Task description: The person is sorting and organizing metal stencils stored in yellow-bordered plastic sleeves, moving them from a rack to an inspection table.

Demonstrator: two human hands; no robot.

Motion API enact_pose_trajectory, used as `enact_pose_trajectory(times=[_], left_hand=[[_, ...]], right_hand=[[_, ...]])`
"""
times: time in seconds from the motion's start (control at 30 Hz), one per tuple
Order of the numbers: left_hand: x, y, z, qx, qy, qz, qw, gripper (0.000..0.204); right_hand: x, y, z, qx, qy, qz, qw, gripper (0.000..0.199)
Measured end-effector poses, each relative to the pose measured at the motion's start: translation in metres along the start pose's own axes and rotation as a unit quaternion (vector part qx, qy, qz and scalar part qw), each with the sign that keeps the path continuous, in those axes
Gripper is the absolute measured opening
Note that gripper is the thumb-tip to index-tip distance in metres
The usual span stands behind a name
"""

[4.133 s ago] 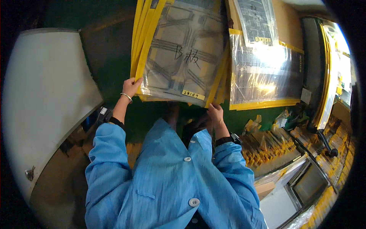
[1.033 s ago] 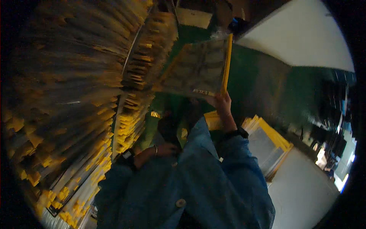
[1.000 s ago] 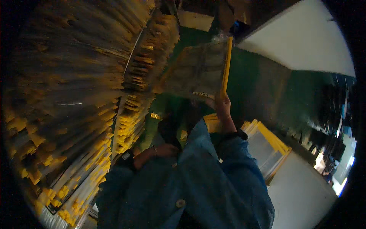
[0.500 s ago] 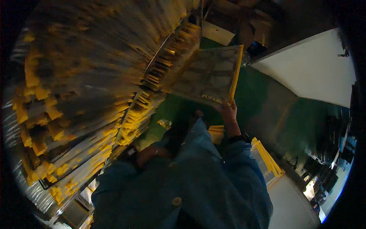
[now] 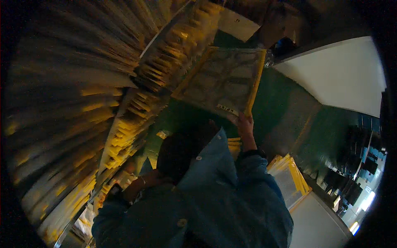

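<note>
My right hand (image 5: 245, 125) is closed on the near right corner of a flat, grey screen frame (image 5: 225, 80) with yellow edges. The panel slants out in front of me above the green floor, darker patches showing across its face. Its left edge lies close beside the rack of stacked frames (image 5: 124, 140); whether they touch I cannot tell. Low and close to my body, my left hand (image 5: 144, 182) is bent in against dark clothing. Its fingers are hidden.
Tightly packed yellow-edged frames fill the rack on my left, blurred by motion. More yellow-edged frames (image 5: 289, 177) lean at the lower right, beside a pale panel (image 5: 318, 219). A large white surface (image 5: 335, 74) stands at the right. Cardboard boxes (image 5: 281, 25) sit at the back.
The screen frame's left edge now shows beside the rack, where it blended into the stacked frames before. My left hand has shifted left and slightly down. My right hand keeps its hold.
</note>
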State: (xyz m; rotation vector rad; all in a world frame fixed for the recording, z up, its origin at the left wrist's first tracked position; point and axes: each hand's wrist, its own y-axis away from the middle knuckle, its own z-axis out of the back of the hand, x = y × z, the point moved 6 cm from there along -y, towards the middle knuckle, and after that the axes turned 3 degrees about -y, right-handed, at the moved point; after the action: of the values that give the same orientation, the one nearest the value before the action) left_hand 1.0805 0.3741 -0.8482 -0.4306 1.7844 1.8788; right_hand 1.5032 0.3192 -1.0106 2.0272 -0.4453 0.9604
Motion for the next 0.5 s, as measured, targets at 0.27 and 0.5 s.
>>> enact_pose_trajectory(times=[0.27, 0.5], left_hand=[[0.125, -0.092, 0.056, -0.313, 0.067, -0.014, 0.947, 0.026], [0.051, -0.188, 0.136, -0.439, 0.016, -0.064, 0.896, 0.009]], right_hand=[[-0.137, -0.112, 0.073, 0.008, -0.005, 0.055, 0.998, 0.047], [-0.224, -0.21, 0.122, 0.004, 0.368, 0.131, 0.921, 0.051]])
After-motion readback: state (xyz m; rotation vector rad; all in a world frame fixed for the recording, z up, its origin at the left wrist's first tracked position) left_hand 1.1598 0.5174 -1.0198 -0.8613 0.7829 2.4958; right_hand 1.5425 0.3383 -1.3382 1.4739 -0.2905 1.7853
